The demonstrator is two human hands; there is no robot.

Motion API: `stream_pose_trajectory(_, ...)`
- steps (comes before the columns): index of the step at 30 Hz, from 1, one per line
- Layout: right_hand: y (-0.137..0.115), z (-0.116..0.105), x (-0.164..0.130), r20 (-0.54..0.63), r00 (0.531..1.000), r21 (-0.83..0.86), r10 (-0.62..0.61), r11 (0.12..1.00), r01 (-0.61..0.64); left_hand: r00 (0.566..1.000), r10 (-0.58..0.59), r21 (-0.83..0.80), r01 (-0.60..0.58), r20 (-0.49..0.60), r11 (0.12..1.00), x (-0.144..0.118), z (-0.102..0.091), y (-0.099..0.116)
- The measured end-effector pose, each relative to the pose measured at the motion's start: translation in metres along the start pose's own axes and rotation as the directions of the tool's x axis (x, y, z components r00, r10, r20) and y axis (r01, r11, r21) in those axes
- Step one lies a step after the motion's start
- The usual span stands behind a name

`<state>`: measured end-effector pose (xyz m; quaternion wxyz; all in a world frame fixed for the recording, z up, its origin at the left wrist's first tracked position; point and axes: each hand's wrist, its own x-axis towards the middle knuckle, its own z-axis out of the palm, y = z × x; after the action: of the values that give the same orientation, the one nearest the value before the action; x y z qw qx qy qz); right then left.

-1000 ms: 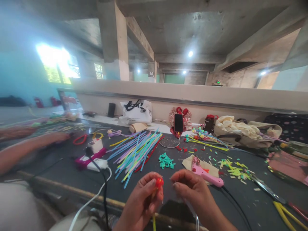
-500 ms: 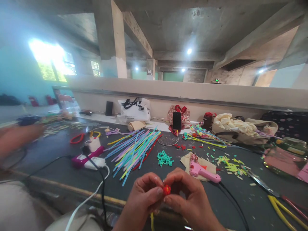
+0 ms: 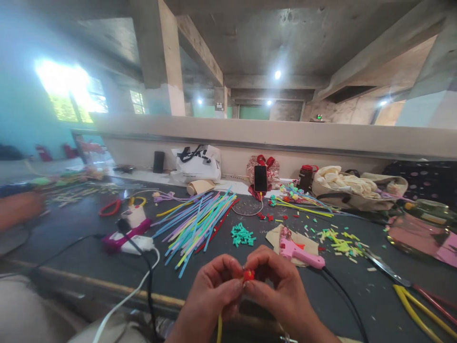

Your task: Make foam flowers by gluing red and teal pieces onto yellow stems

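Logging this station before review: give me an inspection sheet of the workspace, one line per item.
Surface: dark table, littered with small cut scraps.
Job's things: small red piece pinched between both hands; yellow stem hangs below the left hand.
Clutter: pile of coloured sticks, teal bits, pink glue gun on a brown sheet, phone, white bag, pliers at right.
Grippers: left hand and right hand both closed on the red piece, fingertips meeting.
Cables: black and white leads run from a white power strip off the near edge; black glue gun cord.
Surroundings: concrete beams, ceiling lights, bright window at left; another person's blurred arm at far left.
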<state>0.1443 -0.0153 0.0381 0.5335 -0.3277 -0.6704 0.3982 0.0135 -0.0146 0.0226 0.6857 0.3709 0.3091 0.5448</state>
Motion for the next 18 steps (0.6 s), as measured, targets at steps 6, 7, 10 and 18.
stream_pose_trajectory(6, 0.002, -0.001, 0.001, 0.026, 0.999, -0.068, 0.029, 0.997, -0.027, 0.997, -0.016, 0.126, 0.025, -0.070, 0.992, 0.003, -0.005, -0.001)
stream_pose_trajectory(7, 0.003, -0.001, 0.001, 0.023, 0.999, -0.079, 0.040, 0.996, -0.038, 0.997, -0.010, 0.134, 0.020, -0.077, 0.991, 0.003, -0.006, -0.001)
stream_pose_trajectory(10, 0.006, 0.000, 0.002, 0.013, 0.998, -0.069, 0.064, 0.996, -0.063, 0.998, -0.002, 0.121, 0.010, -0.068, 0.993, 0.003, -0.006, 0.000)
stream_pose_trajectory(18, 0.017, 0.004, 0.007, 0.037, 0.970, 0.265, 0.242, 0.933, -0.243, 0.993, -0.114, -0.171, 0.117, 0.025, 0.978, 0.005, -0.012, 0.002)
